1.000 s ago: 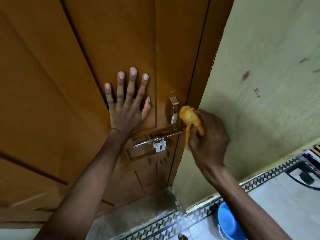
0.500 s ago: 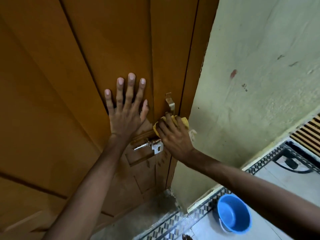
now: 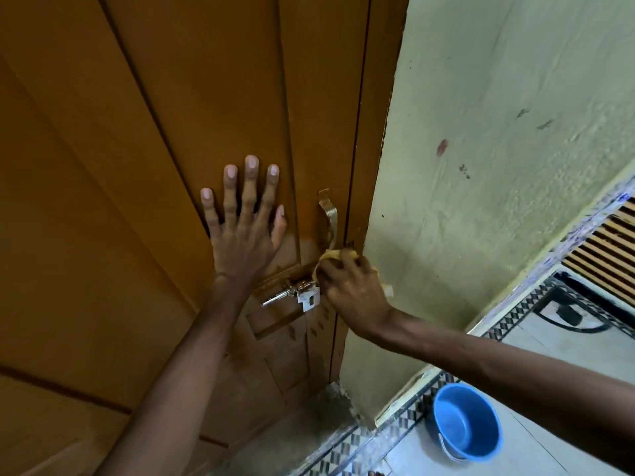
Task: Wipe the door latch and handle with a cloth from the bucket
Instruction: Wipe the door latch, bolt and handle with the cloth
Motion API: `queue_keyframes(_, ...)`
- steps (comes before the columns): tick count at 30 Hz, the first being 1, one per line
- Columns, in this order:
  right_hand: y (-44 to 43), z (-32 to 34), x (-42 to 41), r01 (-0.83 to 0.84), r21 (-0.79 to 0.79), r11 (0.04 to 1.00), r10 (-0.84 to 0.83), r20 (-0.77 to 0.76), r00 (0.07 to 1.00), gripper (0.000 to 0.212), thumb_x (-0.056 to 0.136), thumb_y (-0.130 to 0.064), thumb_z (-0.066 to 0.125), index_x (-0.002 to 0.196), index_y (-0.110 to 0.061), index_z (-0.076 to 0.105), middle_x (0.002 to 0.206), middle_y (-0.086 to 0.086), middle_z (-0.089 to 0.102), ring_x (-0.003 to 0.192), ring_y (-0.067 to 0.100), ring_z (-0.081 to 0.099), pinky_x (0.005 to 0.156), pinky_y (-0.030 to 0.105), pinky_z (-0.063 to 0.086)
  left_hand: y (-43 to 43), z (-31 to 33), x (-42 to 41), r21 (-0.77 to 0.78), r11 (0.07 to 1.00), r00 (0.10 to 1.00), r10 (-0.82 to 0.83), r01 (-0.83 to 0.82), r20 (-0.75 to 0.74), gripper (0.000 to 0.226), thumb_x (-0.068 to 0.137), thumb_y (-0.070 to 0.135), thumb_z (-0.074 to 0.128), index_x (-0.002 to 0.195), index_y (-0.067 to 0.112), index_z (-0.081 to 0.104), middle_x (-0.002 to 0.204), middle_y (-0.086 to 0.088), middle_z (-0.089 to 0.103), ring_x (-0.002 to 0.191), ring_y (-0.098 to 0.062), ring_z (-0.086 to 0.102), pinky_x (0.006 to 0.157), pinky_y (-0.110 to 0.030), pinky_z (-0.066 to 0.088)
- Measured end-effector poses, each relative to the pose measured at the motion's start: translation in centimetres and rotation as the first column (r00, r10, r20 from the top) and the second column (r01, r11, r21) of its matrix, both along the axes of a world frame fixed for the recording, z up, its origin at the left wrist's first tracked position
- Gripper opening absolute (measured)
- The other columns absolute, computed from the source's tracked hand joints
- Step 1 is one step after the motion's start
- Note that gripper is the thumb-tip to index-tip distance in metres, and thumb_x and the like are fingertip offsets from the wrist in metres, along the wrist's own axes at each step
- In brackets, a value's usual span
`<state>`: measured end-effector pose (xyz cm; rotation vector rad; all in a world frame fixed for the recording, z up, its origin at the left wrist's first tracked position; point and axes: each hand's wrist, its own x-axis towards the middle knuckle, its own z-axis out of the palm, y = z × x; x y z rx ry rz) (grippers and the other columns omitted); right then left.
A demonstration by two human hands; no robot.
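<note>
My left hand (image 3: 244, 228) lies flat on the brown wooden door (image 3: 144, 166), fingers spread, holding nothing. My right hand (image 3: 350, 286) presses a yellow cloth (image 3: 331, 255) onto the right end of the metal slide latch (image 3: 292, 293), just below the brass handle (image 3: 328, 214). The cloth is mostly hidden under my fingers. The latch's bolt knob and silver hasp plate (image 3: 308, 301) stick out to the left of my hand. A blue bucket (image 3: 467, 424) stands on the floor at the lower right.
A pale green wall (image 3: 498, 166) meets the door frame on the right. Patterned border tiles (image 3: 405, 420) run along its base. A slatted wooden panel (image 3: 608, 249) is at the far right edge.
My right hand went from beside the door frame onto the latch with the cloth and now rubs there. My left hand has stayed flat on the door.
</note>
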<state>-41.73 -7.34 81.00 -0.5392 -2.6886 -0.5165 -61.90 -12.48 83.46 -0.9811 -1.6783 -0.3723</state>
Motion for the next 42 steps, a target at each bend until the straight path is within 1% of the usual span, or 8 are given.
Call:
queue_keyframes(3, 0.8, 1.2, 2.3, 0.154, -0.45, 0.88, -0.324, -0.33, 0.887, 0.037, 0.077, -0.005, 0.072, 0.113, -0.015, 0.07, 0.109, 0.007, 0.066, 0.097, 0.03, 0.058, 0.068, 0.039, 0.053, 0.1, -0.1, -0.1, 0.006, 1.0, 1.0, 0.008, -0.008, -0.012, 0.07, 0.106, 0.048, 0.044, 0.164, 0.024, 0.013, 0.17, -0.005, -0.015, 0.156, -0.025, -0.017, 0.124, -0.053, -0.008)
queue_keyframes(5, 1.8, 1.2, 2.9, 0.063, -0.74, 0.669, -0.587, -0.474, 0.656, 0.029, 0.085, -0.005, 0.063, 0.111, -0.017, 0.07, 0.105, 0.004, 0.068, 0.095, 0.023, 0.061, 0.077, 0.033, 0.051, 0.2, -0.1, -0.1, 0.001, 1.0, 1.0, 0.008, -0.008, -0.011, 0.069, 0.106, 0.048, 0.043, 0.163, 0.024, 0.014, 0.171, -0.007, -0.004, 0.156, -0.026, -0.018, 0.124, -0.053, -0.009)
queue_keyframes(9, 3.2, -0.5, -0.4, -0.398, -0.911, -0.108, -0.882, -0.097, 0.461, 0.01, 0.083, -0.011, 0.068, 0.089, -0.017, 0.071, 0.092, 0.007, 0.073, 0.093, 0.033, 0.071, 0.078, 0.037, 0.06, 0.0, 0.0, 0.0, 0.003, 1.0, 1.0, 0.012, -0.012, -0.009, 0.068, 0.105, 0.048, 0.045, 0.163, 0.023, 0.018, 0.169, -0.008, 0.009, 0.156, -0.026, -0.017, 0.124, -0.053, -0.008)
queue_keyframes(11, 3.2, -1.3, -2.8, -0.511, -0.813, -0.279, -0.887, 0.014, 0.462, 0.008, 0.079, -0.014, 0.076, 0.086, -0.016, 0.074, 0.095, 0.012, 0.076, 0.088, 0.034, 0.073, 0.082, 0.046, 0.061, 0.0, 0.0, 0.1, 0.002, 1.0, 1.0, 0.014, -0.014, -0.007, 0.068, 0.105, 0.047, 0.046, 0.163, 0.023, 0.019, 0.168, -0.009, 0.009, 0.156, -0.026, -0.017, 0.124, -0.053, -0.009)
queue_keyframes(16, 2.5, -0.7, -3.3, -0.532, -0.792, -0.298, -0.898, 0.043, 0.439, 0.011, 0.081, -0.021, 0.079, 0.089, -0.014, 0.078, 0.09, 0.008, 0.077, 0.085, 0.03, 0.074, 0.081, 0.045, 0.061, 0.1, 0.0, 0.0, 0.01, 1.0, 0.999, 0.026, -0.025, -0.019, 0.073, 0.104, 0.048, 0.047, 0.164, 0.023, 0.013, 0.17, -0.005, -0.016, 0.156, -0.026, -0.016, 0.124, -0.053, -0.009)
queue_keyframes(35, 2.1, 0.9, -0.7, -0.651, -0.672, -0.353, -0.87, -0.019, 0.493, 0.019, 0.086, -0.016, 0.071, 0.098, -0.002, 0.075, 0.093, 0.019, 0.075, 0.084, 0.035, 0.072, 0.076, 0.043, 0.062, 0.3, -0.4, -0.3, 0.001, 0.998, 0.998, 0.059, -0.059, -0.039, 0.077, 0.103, 0.051, 0.049, 0.165, 0.023, 0.013, 0.17, -0.006, -0.012, 0.157, -0.027, -0.012, 0.125, -0.054, -0.006)
queue_keyframes(39, 2.7, -0.3, 3.0, -0.499, -0.86, -0.105, -0.815, -0.213, 0.539, 0.014, 0.086, -0.015, 0.071, 0.097, -0.018, 0.078, 0.093, 0.009, 0.078, 0.088, 0.029, 0.074, 0.084, 0.049, 0.059, 0.3, -0.4, -0.3, 0.002, 0.998, 0.997, 0.061, -0.061, -0.04, 0.077, 0.103, 0.051, 0.048, 0.165, 0.023, 0.011, 0.17, -0.005, -0.014, 0.156, -0.027, -0.014, 0.124, -0.054, -0.005)
queue_keyframes(42, 2.9, -2.6, 5.4, -0.216, -0.973, 0.083, -0.748, -0.205, 0.632, 0.023, 0.085, -0.012, 0.07, 0.102, -0.026, 0.077, 0.095, -0.003, 0.077, 0.091, 0.013, 0.072, 0.086, 0.031, 0.058, 0.4, -0.4, -0.3, 0.004, 0.997, 0.996, 0.072, -0.072, -0.047, 0.077, 0.103, 0.051, 0.047, 0.165, 0.023, 0.009, 0.17, -0.005, -0.014, 0.156, -0.027, -0.014, 0.124, -0.055, -0.005)
